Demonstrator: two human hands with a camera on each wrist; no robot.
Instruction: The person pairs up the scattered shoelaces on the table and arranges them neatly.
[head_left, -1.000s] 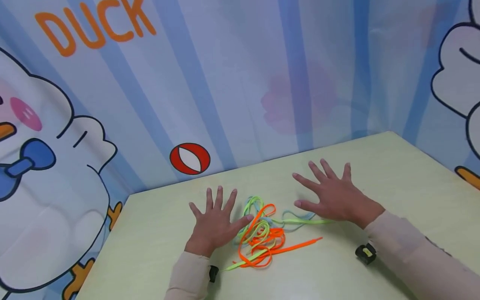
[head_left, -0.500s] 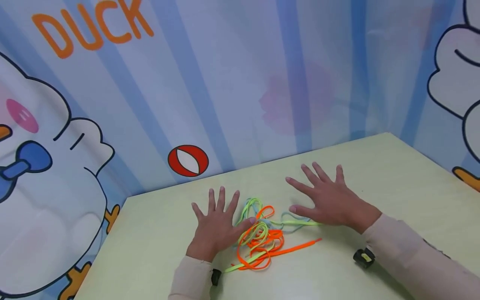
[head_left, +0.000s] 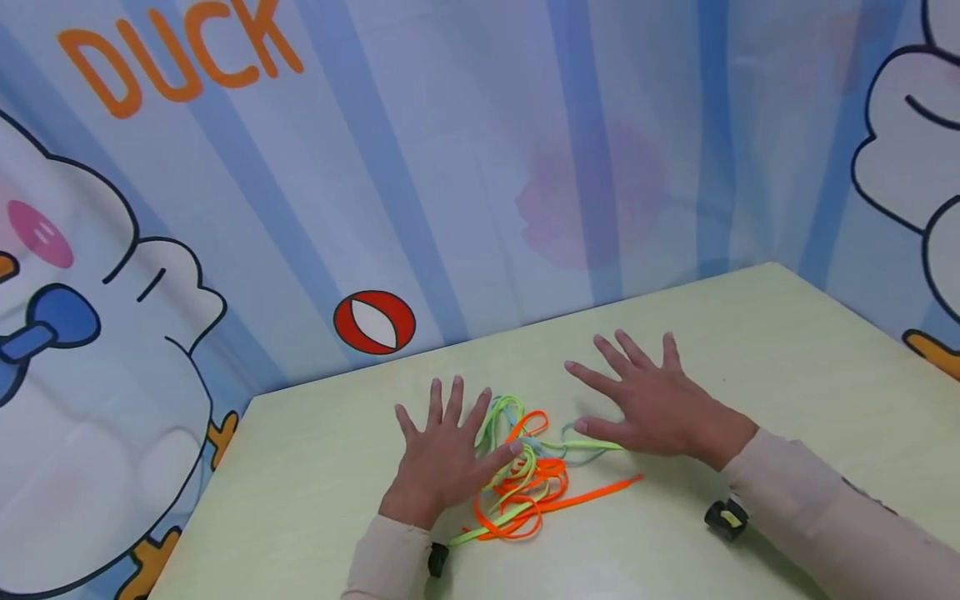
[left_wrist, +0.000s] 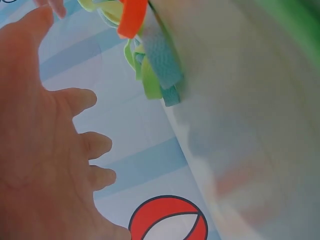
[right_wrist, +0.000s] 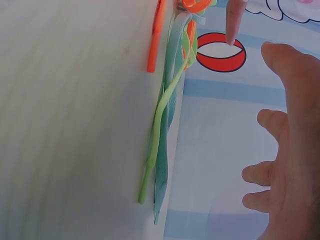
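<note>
Orange (head_left: 592,495), yellow-green (head_left: 506,403) and pale blue (right_wrist: 162,170) shoelaces lie in a loose tangle on the table. My left hand (head_left: 442,471), fingers spread, is at the tangle's left side, its thumb overlapping the loops in the head view. To the right, my right hand (head_left: 652,408) is also spread, with its thumb over the ends of the yellow-green and blue laces. Neither hand holds anything. The right wrist view shows the orange lace's tip (right_wrist: 151,60) apart from the other two. Part of the tangle is hidden behind my left thumb.
The pale table (head_left: 315,483) backs onto a cloth printed with blue stripes, a red and white ball (head_left: 374,322) and ducks. A black wrist camera (head_left: 726,518) is strapped under the right forearm, and another (head_left: 438,558) under the left.
My left hand has shifted a little right, further over the laces. My right hand has come slightly left and nearer. The laces have stayed put, and the head view has turned a little.
</note>
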